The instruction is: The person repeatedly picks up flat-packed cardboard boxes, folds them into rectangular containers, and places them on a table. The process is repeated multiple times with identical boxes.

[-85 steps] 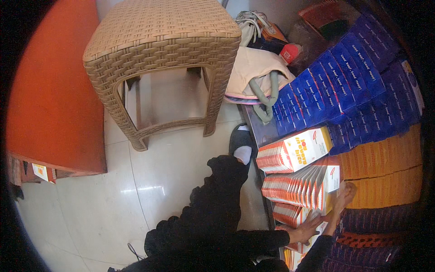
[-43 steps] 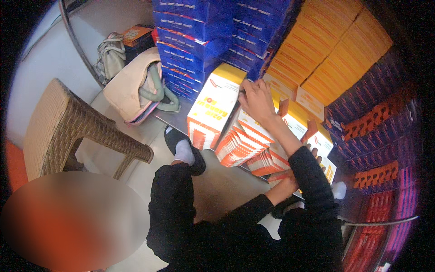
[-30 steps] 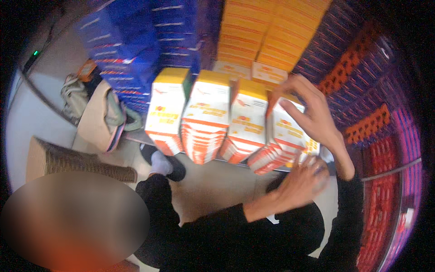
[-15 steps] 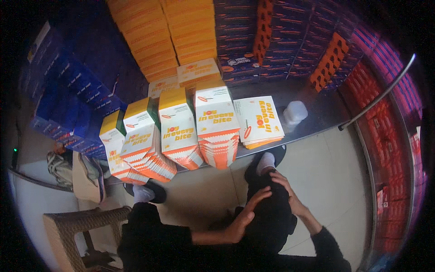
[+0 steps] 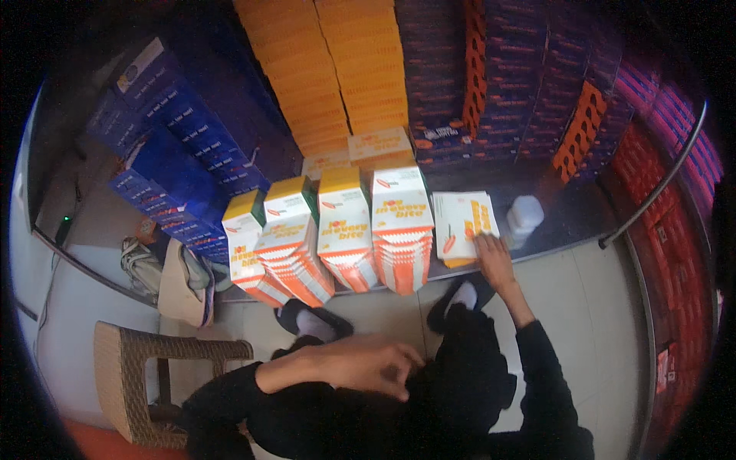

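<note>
While the right hand [image 5: 494, 258] lies with its fingers extended over the near right edge of a low, flat pile of white cardboard cartons with yellow and orange print [image 5: 462, 215], the left hand [image 5: 368, 366] hangs above the person's black-clothed lap, half open. Its fingers are loosely curled and its thumb stands apart from them, with nothing to be seen in its hold, though it is somewhat blurred. The right hand touches the pile, but I cannot tell whether its thumb grips from beneath.

The pile lies near the front edge of a dark, smooth surface [image 5: 586, 205]. Just right of it stands a small white plastic bottle [image 5: 525, 213]. To its left, four leaning stacks of nested white paper cartons with yellow tops and orange-striped zigzag edges [image 5: 400, 207] stand side by side, their striped ends toward the person.

Behind them rise tall columns of yellow-orange boxes [image 5: 372, 69]. Blue boxes [image 5: 180, 157] are stacked at the far left, dark purple boxes [image 5: 506, 92] at the far right, and red packs [image 5: 681, 314] fill the right side, beyond a slim metal bar [image 5: 665, 176]. On the near left, a tan woven-pattern stool [image 5: 123, 376] stands near a beige bag [image 5: 182, 287].
</note>
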Motion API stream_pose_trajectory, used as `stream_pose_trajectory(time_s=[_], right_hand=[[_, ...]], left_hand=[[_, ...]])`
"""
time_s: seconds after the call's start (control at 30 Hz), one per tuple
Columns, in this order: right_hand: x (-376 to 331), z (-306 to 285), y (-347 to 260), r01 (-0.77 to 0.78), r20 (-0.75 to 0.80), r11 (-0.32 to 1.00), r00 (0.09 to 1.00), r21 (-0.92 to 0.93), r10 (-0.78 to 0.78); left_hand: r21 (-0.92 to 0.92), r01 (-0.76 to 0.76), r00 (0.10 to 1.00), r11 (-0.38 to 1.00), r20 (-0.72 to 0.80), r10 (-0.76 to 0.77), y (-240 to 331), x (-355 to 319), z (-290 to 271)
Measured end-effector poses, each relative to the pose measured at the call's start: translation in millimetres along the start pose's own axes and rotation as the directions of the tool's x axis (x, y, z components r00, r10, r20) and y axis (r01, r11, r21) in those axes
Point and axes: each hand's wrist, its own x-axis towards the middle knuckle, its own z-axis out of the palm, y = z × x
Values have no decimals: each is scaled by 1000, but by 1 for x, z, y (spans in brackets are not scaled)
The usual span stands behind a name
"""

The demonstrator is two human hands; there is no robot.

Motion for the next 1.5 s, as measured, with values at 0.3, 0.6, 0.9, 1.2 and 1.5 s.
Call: stream_pose_trajectory(time_s=[0.3,0.6,0.9,1.2,1.5], right_hand=[[-36,-139,-4,-161,-455,979,867,128,202],[-33,-211,-96,-154,-249,620,821,769,513],[24,-206,-77,61,-245,438,893,897,377],[57,-129,-172,36,-102,196,936,980,336],[63,-184,-112,316,52,889,935,331,-352]], left_hand=[[217,-105,525,970,-816,240,-37,81,-51],[369,166,509,915,-827,241,-11,132,-36],[-201,-494,639,846,-743,197,-35,64,-55],[-738,-675,712,-24,-643,-282,-62,2,-32],[-892,-298,864,339,-403,-301,-49,-8,-29]])
